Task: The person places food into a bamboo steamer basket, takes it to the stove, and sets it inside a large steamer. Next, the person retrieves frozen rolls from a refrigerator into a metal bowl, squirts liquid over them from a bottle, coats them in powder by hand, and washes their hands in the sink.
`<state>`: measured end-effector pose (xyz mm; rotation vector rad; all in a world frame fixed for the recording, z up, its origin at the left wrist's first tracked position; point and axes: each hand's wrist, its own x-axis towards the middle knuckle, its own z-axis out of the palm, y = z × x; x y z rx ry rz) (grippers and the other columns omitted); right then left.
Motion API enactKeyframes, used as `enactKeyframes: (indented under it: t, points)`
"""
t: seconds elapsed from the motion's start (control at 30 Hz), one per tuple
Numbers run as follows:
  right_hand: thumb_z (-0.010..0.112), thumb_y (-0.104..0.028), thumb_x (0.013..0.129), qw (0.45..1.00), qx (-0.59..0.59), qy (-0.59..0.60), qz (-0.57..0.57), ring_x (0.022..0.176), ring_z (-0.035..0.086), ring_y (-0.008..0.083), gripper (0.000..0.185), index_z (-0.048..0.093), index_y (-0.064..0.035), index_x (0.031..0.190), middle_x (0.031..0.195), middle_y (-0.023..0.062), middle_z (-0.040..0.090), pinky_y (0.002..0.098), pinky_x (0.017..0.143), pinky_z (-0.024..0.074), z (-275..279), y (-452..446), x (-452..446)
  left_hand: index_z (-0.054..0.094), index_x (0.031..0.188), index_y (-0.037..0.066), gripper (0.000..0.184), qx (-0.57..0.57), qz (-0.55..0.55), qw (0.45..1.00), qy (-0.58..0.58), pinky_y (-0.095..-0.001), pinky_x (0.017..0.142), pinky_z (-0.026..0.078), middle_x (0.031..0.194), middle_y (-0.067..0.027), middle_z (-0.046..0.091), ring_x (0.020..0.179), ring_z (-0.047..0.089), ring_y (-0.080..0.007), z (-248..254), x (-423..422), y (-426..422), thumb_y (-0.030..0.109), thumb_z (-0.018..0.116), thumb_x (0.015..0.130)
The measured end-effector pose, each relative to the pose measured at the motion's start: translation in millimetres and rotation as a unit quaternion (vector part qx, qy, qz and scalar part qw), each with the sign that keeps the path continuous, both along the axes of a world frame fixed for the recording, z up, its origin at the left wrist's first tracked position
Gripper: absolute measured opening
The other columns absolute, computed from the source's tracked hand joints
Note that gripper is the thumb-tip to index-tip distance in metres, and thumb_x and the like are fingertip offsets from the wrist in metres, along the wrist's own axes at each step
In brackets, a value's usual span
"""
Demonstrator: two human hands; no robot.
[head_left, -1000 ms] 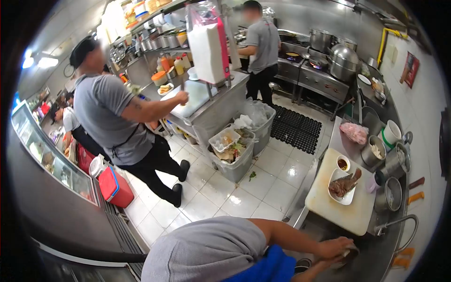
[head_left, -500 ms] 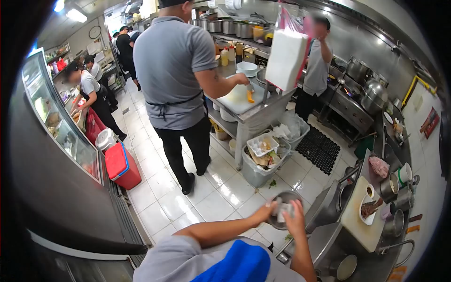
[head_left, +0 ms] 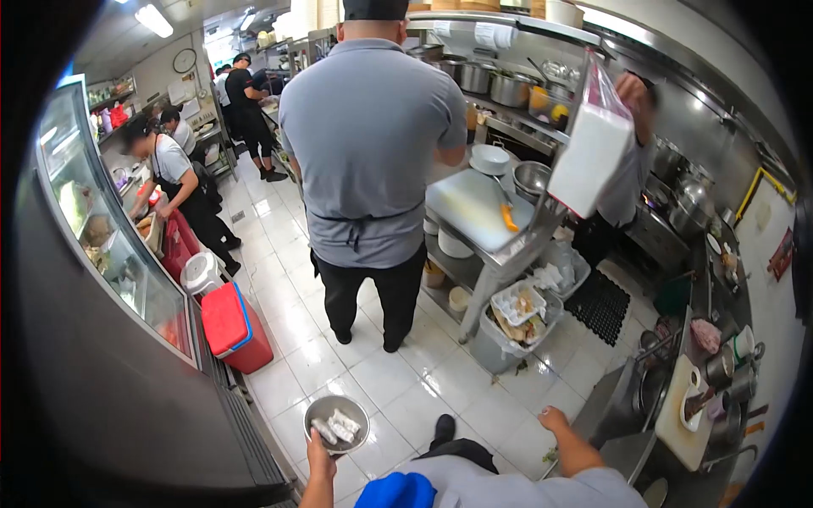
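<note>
My left hand (head_left: 320,460) grips the near rim of a round metal bowl (head_left: 360,409), low in the view and left of centre. Several white rolled pieces (head_left: 342,426) lie in the bowl. My right hand (head_left: 553,418) is out to the right over the floor tiles, small in view with its fingers curled, and nothing shows in it. A blue cloth (head_left: 396,491) lies across my grey shirt at the bottom edge.
A co-worker in grey (head_left: 368,127) stands ahead, back turned, beside a counter with a cutting board (head_left: 474,207) and knife. A red cooler (head_left: 233,326) stands left by the glass display fridge. Bins (head_left: 500,343) stand right of centre; another person stands behind a hanging bag.
The view has swung left, away from the sink. Both hands were at the bowl; now my left holds it and my right is away from it. The co-worker's knife now lies on the board.
</note>
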<state>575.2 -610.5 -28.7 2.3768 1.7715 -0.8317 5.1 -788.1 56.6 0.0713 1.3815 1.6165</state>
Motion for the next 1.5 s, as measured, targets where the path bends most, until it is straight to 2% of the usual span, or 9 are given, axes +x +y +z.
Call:
enactKeyframes:
  t: [0.1,0.2,0.4,0.47,0.57,0.87,1.07,1.27,1.5]
  points:
    - [0.057,-0.021,0.079,0.934,-0.067,0.283,-0.208,0.076,0.061,0.0218,0.025,0.059,-0.0025,0.097,0.084,0.0101,0.063,0.0330,0.061,0.0510,-23.0,23.7,-50.4,0.029,0.131,0.016,0.047,0.005,0.050,0.998,-0.041,-0.0559,0.074,0.049,0.128,-0.0124,0.040,0.109,0.048,-0.0345,-9.3,5.5,19.2,0.042,0.032,0.092]
    - [0.055,-0.015,0.082,0.949,0.041,0.312,-0.004,0.070,0.060,0.0149,0.018,0.060,-0.0020,0.093,0.079,0.0074,0.060,0.0263,0.055,0.0494,-70.3,75.6,-128.1,0.031,0.129,0.014,0.048,-0.029,0.018,0.997,-0.066,-0.0563,0.077,0.047,0.126,-0.0134,0.042,0.108,0.049,-0.0343,-6.6,16.3,63.7,0.045,0.032,0.092]
    - [0.055,-0.018,0.086,0.820,0.134,0.500,0.244,0.077,0.058,0.0117,0.024,0.058,-0.0035,0.104,0.090,0.0053,0.062,0.0252,0.069,0.0471,93.6,189.7,-394.4,0.034,0.127,0.010,0.051,0.042,-0.011,0.997,-0.058,-0.0531,0.078,0.047,0.123,-0.0138,0.045,0.106,0.051,-0.0323,29.8,-6.3,164.6,0.046,0.037,0.090]
    - [0.054,-0.016,0.083,0.775,0.210,0.476,0.359,0.083,0.059,0.0268,0.021,0.058,-0.0020,0.097,0.091,0.0139,0.061,0.0317,0.071,0.0468,162.5,204.6,-452.7,0.034,0.128,0.007,0.055,0.075,-0.022,0.996,-0.049,-0.0499,0.079,0.048,0.123,-0.0142,0.046,0.106,0.051,-0.0319,44.3,-21.3,188.2,0.046,0.040,0.090]
    - [0.054,-0.019,0.080,0.723,0.174,0.511,0.430,0.085,0.058,0.0264,0.021,0.059,-0.0047,0.095,0.093,0.0119,0.059,0.0359,0.076,0.0455,195.4,209.6,-512.6,0.033,0.127,0.007,0.055,0.075,-0.008,0.996,-0.054,-0.0496,0.078,0.049,0.124,-0.0150,0.045,0.106,0.052,-0.0322,48.7,-37.6,212.4,0.046,0.040,0.089]
    - [0.067,-0.036,0.069,0.787,0.168,0.281,0.524,0.106,0.045,0.0373,0.067,0.043,-0.0034,0.123,0.121,0.0202,0.041,0.0440,0.085,0.0423,125.9,199.9,-586.7,0.027,0.131,0.016,0.054,0.030,0.070,0.994,-0.072,-0.0574,0.079,0.044,0.132,-0.0145,0.034,0.115,0.042,-0.0360,9.8,-86.7,240.4,0.049,0.038,0.089]
    - [0.069,-0.036,0.066,0.810,0.152,0.208,0.527,0.105,0.044,0.0388,0.071,0.041,-0.0095,0.126,0.121,0.0191,0.040,0.0468,0.084,0.0414,114.9,225.1,-645.1,0.037,0.118,0.008,0.051,0.008,0.047,0.998,-0.044,-0.0508,0.069,0.048,0.101,-0.0125,0.050,0.092,0.055,-0.0304,10.8,-142.4,294.6,0.050,0.038,0.089]
    - [0.071,-0.034,0.062,0.822,0.136,0.232,0.502,0.106,0.042,0.0329,0.074,0.042,-0.0137,0.126,0.117,0.0131,0.043,0.0444,0.086,0.0378,128.2,271.9,-722.0,0.034,0.122,0.013,0.048,0.009,-0.027,0.998,-0.059,-0.0547,0.076,0.046,0.114,-0.0133,0.046,0.101,0.051,-0.0336,12.4,-235.0,340.8,0.049,0.036,0.090]
    - [0.068,-0.037,0.063,0.886,0.125,0.198,0.400,0.105,0.043,0.0350,0.075,0.038,-0.0142,0.128,0.114,0.0185,0.042,0.0426,0.087,0.0394,131.0,302.6,-780.8,0.027,0.128,0.019,0.043,0.037,-0.098,0.994,-0.024,-0.0422,0.061,0.053,0.112,-0.0140,0.047,0.089,0.057,-0.0276,39.8,-304.5,396.9,0.041,0.034,0.092]
